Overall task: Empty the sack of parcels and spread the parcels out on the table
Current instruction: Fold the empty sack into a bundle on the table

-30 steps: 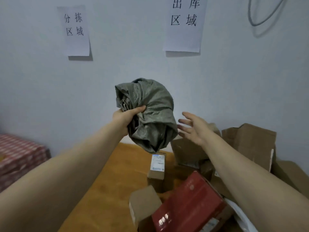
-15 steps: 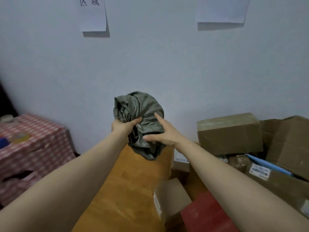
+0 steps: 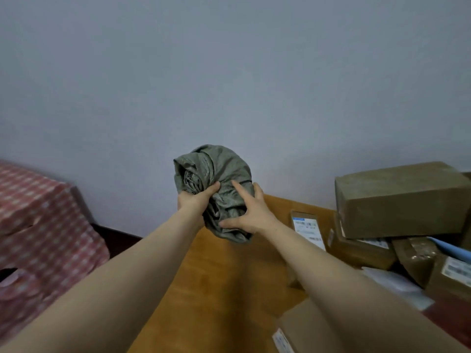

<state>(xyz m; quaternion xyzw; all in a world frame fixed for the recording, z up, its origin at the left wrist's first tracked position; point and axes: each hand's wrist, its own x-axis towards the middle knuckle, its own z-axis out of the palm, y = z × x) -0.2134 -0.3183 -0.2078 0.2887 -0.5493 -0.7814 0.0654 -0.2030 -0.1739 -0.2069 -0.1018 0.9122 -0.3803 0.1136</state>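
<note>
In the head view, the grey-green sack (image 3: 214,179) is wadded into a ball and held up in front of the wall, above the far edge of the wooden table (image 3: 204,289). Its loose tail hangs down below both hands. The left hand (image 3: 195,201) grips the bundle from the left, thumb dug into the folds. The right hand (image 3: 251,212) lies spread against its near face, fingers fairly straight, pressing rather than clutching. The sack looks empty. The parcels sit heaped to the right of the grip, a large brown box (image 3: 402,200) on top and a labelled parcel (image 3: 307,228) nearest. The right hand is therefore closer for spreading them, and bare table lies to the left.
</note>
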